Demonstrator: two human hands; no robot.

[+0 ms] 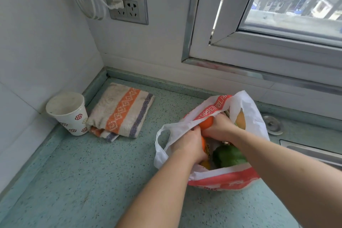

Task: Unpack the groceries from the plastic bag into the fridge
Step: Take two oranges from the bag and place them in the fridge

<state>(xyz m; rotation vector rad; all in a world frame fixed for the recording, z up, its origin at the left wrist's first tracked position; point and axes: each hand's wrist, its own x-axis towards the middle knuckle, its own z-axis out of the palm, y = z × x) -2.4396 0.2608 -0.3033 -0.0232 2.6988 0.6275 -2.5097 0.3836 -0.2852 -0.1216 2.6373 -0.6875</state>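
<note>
Left hand (188,144): I have it down inside the bag mouth, fingers curled over an orange fruit (203,144) below; how firm that hold is I cannot tell, since the fingertips are buried
Right hand (220,127): fingers wrapped round a second orange (206,123) just under the bag's red-printed edge, thumb side hidden
Plastic bag (222,181): it sits on the green speckled counter (92,181), mouth open, soft walls slumped; I judge that pulling both hands up together may drag the thin film along and tip the bag, because nothing pins it down
Remaining groceries: a green vegetable (229,155) lies just beside my right wrist, a yellow fruit (240,118) shows through the far wall; if the bag tips I expect them to roll toward the sink edge (311,150) at the right
Handle loop (162,135): it hangs loose by my left wrist, and could snag it as I lift
Fridge: not in view, so every item must be carried off; two round fruits at once risk a drop
Folded towel (120,111) and paper cup (68,113): well apart to the left; the cup looks light and a rolling orange could knock it over
</note>
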